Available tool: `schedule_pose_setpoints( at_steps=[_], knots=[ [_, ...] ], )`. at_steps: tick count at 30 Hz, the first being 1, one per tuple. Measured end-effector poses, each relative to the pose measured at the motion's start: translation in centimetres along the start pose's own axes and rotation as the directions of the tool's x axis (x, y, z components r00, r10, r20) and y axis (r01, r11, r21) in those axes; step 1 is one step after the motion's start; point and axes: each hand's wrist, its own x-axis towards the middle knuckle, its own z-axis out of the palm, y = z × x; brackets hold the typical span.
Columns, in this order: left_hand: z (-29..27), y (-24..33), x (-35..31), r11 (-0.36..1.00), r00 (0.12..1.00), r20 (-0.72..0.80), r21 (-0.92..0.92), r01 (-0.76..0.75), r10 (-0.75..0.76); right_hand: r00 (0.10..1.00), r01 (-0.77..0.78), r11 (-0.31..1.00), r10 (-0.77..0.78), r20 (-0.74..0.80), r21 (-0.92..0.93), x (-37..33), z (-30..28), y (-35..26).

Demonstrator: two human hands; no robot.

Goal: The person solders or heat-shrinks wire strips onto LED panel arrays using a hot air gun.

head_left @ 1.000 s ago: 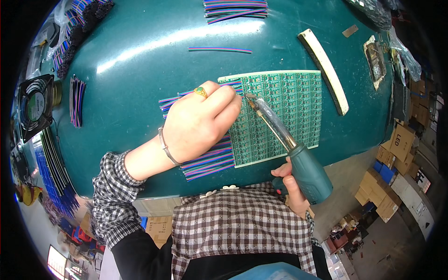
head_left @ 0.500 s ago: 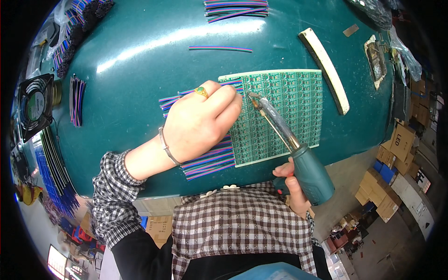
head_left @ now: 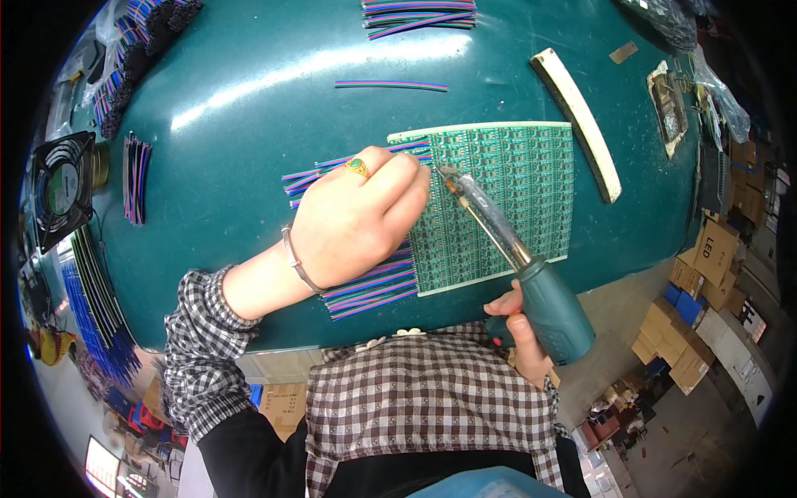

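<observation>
A green circuit board panel (head_left: 498, 199) with rows of small repeated boards lies on the table. Along its left edge, flat multicoloured ribbon wires (head_left: 374, 286) fan out to the left. My left hand (head_left: 353, 212) bends over that edge, closed in a pinch on a ribbon wire; the fingertips and most of that wire are hidden beneath it. From the lower right, my right hand (head_left: 527, 336) grips the green handle of a soldering iron (head_left: 552, 311). Its tip is down at the board's left columns, just right of my left fingertips.
A single ribbon wire (head_left: 392, 85) lies beyond the board, and a bundle of wires (head_left: 419, 15) at the far edge. A curved white-and-black strip (head_left: 577, 124) is right of the panel. At left stand a black fan (head_left: 65, 191) and another wire bundle (head_left: 136, 180).
Hardly anything differs. The soldering iron's tip has shifted very slightly at the same spot; my left hand stays in place.
</observation>
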Motion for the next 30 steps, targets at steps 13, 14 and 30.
schedule_pose_setpoints(
  at_steps=[13, 14, 30],
  knots=[
    [0.1, 0.1, -0.1, 1.000, 1.000, -0.005, 0.010, -0.001, 0.002, 1.000, 0.015, 1.000, -0.015, 0.007, -0.014, 0.0, 0.2, 0.1],
    [0.2, 0.1, 0.0, 1.000, 1.000, -0.007, 0.013, -0.004, 0.005, 1.000, 0.008, 1.000, -0.008, 0.003, -0.022, -0.1, 0.1, 0.2],
    [0.1, 0.2, -0.1, 0.999, 1.000, -0.003, 0.038, -0.013, 0.013, 0.998, -0.063, 0.998, 0.063, -0.018, 0.009, 0.0, 0.2, -0.6]
  ],
)
